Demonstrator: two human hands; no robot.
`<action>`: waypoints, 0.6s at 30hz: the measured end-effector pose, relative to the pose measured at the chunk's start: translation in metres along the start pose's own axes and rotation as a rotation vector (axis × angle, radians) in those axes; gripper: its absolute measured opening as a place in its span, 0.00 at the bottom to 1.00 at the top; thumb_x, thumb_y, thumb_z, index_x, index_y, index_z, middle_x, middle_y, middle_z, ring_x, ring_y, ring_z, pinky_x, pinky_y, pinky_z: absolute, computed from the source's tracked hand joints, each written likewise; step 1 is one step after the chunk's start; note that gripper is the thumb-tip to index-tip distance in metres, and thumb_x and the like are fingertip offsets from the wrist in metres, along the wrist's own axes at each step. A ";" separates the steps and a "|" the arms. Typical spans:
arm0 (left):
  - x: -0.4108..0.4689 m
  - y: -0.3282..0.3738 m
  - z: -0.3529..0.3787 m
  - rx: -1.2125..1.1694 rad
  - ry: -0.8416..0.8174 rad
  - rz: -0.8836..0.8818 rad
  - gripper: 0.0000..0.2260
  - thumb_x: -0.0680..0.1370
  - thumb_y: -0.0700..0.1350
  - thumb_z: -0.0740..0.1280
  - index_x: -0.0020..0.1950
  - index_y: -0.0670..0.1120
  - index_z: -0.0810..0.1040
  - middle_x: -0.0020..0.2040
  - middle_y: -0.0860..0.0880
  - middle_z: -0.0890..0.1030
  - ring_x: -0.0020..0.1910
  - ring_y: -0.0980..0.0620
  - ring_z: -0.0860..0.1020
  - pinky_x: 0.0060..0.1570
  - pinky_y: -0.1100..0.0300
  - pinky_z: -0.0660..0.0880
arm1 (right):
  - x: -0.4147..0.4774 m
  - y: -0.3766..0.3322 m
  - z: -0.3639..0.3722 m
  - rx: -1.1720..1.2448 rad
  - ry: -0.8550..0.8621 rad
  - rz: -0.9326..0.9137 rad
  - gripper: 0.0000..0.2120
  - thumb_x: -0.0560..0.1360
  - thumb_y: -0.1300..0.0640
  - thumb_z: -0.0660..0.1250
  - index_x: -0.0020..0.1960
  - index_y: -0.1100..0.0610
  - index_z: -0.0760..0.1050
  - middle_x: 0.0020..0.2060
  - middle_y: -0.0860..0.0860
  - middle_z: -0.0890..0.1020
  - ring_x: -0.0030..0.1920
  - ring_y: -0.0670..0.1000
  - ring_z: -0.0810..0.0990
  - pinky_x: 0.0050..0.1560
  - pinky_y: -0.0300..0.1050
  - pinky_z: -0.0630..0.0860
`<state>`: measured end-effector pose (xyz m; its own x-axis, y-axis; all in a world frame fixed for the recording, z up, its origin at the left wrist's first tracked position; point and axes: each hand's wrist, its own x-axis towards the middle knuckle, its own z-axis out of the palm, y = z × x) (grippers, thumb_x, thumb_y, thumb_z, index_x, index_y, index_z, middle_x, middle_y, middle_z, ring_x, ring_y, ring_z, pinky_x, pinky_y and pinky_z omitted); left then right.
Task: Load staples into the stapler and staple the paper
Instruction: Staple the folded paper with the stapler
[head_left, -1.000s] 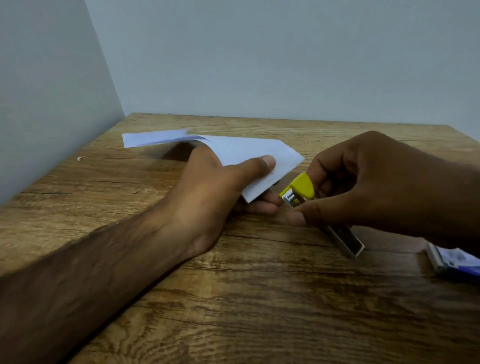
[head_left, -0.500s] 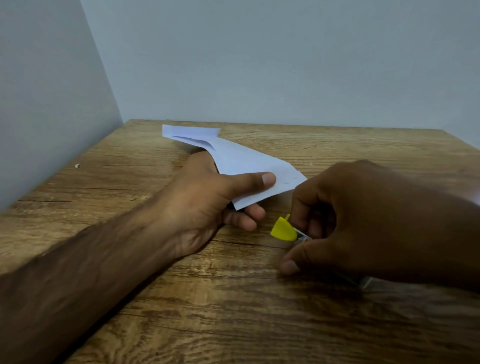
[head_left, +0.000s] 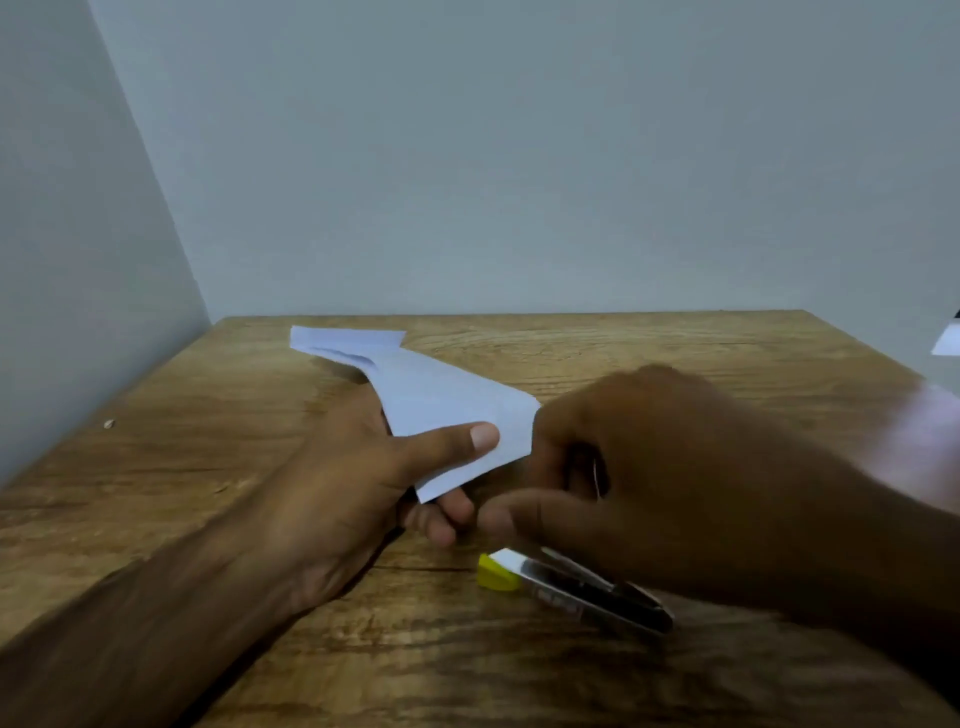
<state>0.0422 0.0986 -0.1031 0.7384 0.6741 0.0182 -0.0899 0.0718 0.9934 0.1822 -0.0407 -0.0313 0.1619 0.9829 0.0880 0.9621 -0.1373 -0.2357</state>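
Observation:
My left hand (head_left: 337, 493) is shut on a folded white paper (head_left: 441, 400), thumb on top near its front corner, and holds it a little above the wooden table (head_left: 208, 467). The small metal stapler with a yellow tip (head_left: 571, 587) lies on the table in front of the paper, its rear part shaded by my right hand. My right hand (head_left: 675, 467) is blurred, its fingers curled beside the paper's right corner, above the stapler and apart from it. I see nothing clearly held in it.
Grey walls close the table at the left and the back. A small pale speck (head_left: 109, 423) lies near the left wall. A white object (head_left: 948, 340) shows at the far right edge.
My right hand has set the stapler down on the table and risen toward the paper's right corner. The left hand still holds the paper, and the view has tilted upward.

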 end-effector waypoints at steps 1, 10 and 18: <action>0.000 0.002 0.000 0.017 0.002 0.022 0.09 0.72 0.42 0.76 0.52 0.44 0.87 0.37 0.40 0.85 0.26 0.50 0.80 0.22 0.61 0.75 | 0.003 0.006 -0.002 0.037 0.085 0.001 0.28 0.62 0.25 0.57 0.37 0.47 0.81 0.30 0.38 0.82 0.30 0.39 0.79 0.28 0.37 0.69; 0.026 0.039 0.033 0.108 -0.134 0.311 0.12 0.73 0.43 0.77 0.56 0.45 0.85 0.32 0.44 0.84 0.24 0.48 0.79 0.27 0.57 0.77 | 0.023 0.075 -0.034 0.980 0.069 0.300 0.27 0.75 0.33 0.66 0.54 0.55 0.84 0.48 0.58 0.88 0.41 0.52 0.85 0.41 0.48 0.82; 0.088 0.069 0.104 0.256 -0.339 0.321 0.18 0.75 0.44 0.76 0.64 0.53 0.79 0.44 0.44 0.88 0.31 0.46 0.84 0.31 0.55 0.81 | 0.014 0.134 -0.074 1.199 0.400 0.235 0.09 0.76 0.62 0.70 0.54 0.57 0.86 0.49 0.55 0.90 0.48 0.55 0.89 0.42 0.47 0.83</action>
<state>0.1704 0.0864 -0.0207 0.8791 0.3542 0.3191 -0.2117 -0.3096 0.9270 0.3297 -0.0545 0.0097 0.5550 0.8164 0.1596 0.1378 0.0990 -0.9855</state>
